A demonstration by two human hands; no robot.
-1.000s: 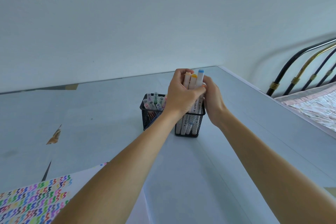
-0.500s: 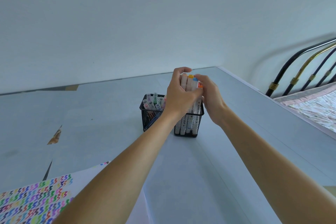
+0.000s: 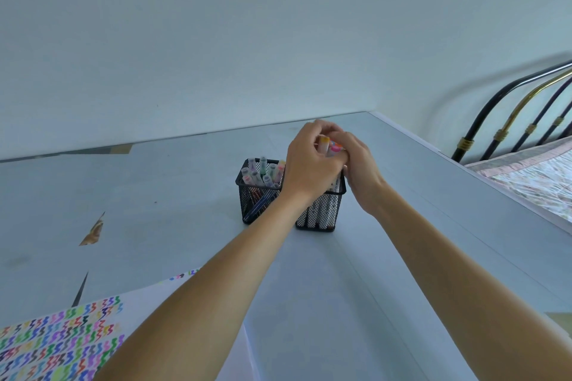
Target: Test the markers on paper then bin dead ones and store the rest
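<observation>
Two black mesh holders stand side by side on the pale table. The left holder (image 3: 252, 195) contains several capped markers (image 3: 263, 172). Over the right holder (image 3: 332, 209) my left hand (image 3: 309, 168) grips a bundle of white markers (image 3: 328, 145) whose yellow, pink and orange caps show between my hands. My right hand (image 3: 359, 165) curls round the same bundle from the right. The lower ends of the markers stand inside the right holder. At the bottom left lies the test paper (image 3: 55, 340), covered in coloured squiggles.
The table (image 3: 154, 226) runs back to a plain wall, and its right edge slants from the far corner toward me. A black and brass bed frame (image 3: 523, 108) with a patterned quilt (image 3: 538, 182) lies beyond that edge. A torn brown patch (image 3: 93, 230) marks the table at left.
Both hands have pushed the marker bundle down into the right holder. The caps that stood well above my fingers now barely show between them.
</observation>
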